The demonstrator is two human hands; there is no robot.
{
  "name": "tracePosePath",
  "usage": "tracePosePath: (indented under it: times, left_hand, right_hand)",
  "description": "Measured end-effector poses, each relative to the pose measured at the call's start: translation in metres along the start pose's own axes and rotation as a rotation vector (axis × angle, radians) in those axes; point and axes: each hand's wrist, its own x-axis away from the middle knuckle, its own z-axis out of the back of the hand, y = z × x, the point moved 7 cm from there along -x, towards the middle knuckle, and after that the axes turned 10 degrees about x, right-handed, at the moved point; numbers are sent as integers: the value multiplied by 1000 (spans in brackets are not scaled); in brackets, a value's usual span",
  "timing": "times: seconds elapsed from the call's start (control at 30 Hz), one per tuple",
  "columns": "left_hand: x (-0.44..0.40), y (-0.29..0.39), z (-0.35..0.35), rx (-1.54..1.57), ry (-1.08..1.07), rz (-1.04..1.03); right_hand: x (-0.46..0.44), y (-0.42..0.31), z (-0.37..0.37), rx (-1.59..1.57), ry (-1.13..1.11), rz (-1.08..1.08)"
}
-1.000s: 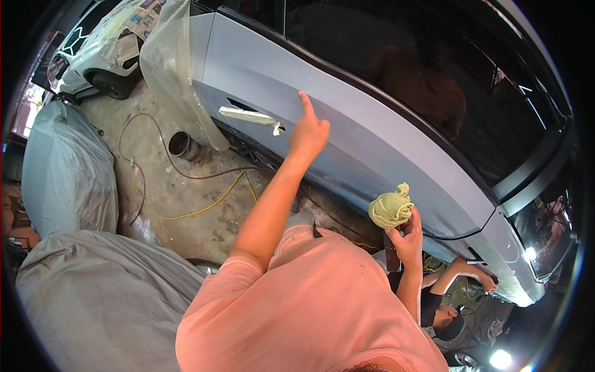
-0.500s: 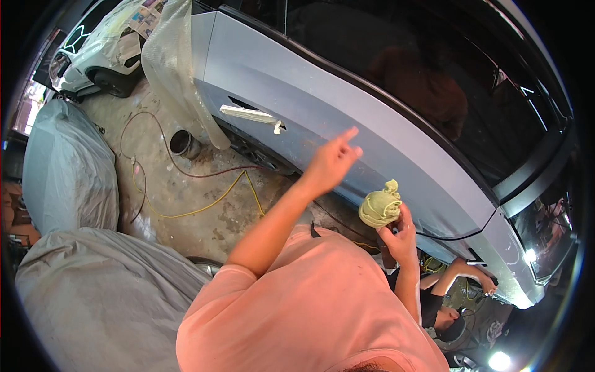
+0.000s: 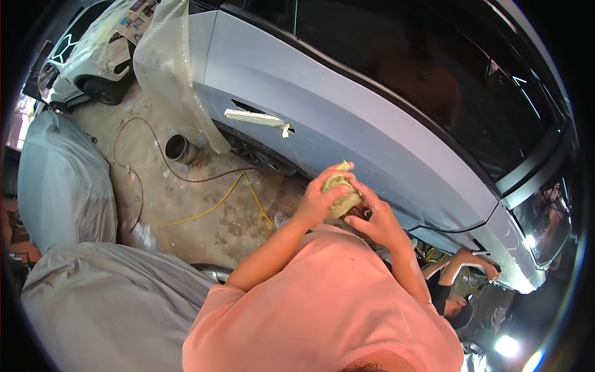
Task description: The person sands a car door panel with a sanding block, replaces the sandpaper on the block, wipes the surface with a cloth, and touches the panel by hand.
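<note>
A yellow-green cloth (image 3: 345, 201), bunched into a wad, is between my two hands in front of my chest. My left hand (image 3: 317, 199) is closed around its left side, with the thumb across the front. From the right, my right hand (image 3: 381, 222) grips the other side, its fingertips on the cloth and its thumb below. Part of the cloth is hidden behind the fingers. Just beyond my hands is the grey-blue car door panel (image 3: 384, 161), which has a dull, patchy surface.
Masking tape (image 3: 257, 116) covers the door handle area. Plastic sheeting (image 3: 164, 74) hangs at the car's left part. A dark can (image 3: 178, 149), a red hose (image 3: 204, 180) and a yellow cord (image 3: 204, 215) lie on the floor. Covered shapes (image 3: 118, 304) stand left. A co-worker's hand (image 3: 489, 271) touches the car.
My left hand has gone from pointing at the door to gripping the cloth. My right hand has brought the cloth left and closer to the left hand.
</note>
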Motion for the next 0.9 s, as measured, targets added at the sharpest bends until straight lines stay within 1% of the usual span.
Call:
tracePosePath:
  times: [0.03,0.13,0.23,0.27,0.37,0.4,0.47,0.57,0.67,0.77,0.87,0.9]
  left_hand:
    - [2,13,8,31,46,-22]
    - [9,46,38,95,123,-15]
    - [13,88,55,-443,-27,-154]
    - [15,91,61,-442,13,-79]
    - [15,100,58,-477,-63,-14]
    - [14,102,60,-492,-59,-13]
    - [10,105,66,-523,-48,-13]
    - [4,101,76,-465,-102,24]
    - [4,119,75,-455,-52,-6]
    - [2,145,70,-653,-48,-262]
    - [5,165,61,-827,-14,-422]
    - [5,170,59,-850,-4,-401]
  right_hand:
    - [-5,-4,-4,-31,-10,-37]
    - [-24,-4,-14,-319,41,-120]
    - [-47,-14,-21,-380,183,-65]
    - [-53,-19,-26,-399,215,-72]
    - [-69,-38,-45,-343,320,-82]
    - [-74,-39,-50,-320,378,-72]
    - [-79,-45,-60,-314,423,-82]
    - [-84,-53,-65,-278,444,-89]
    - [-88,-64,-66,-253,465,-41]
    - [-93,-69,-67,-329,459,5]
    - [-98,-76,-68,-395,455,33]
    - [-99,-78,-67,-410,457,41]
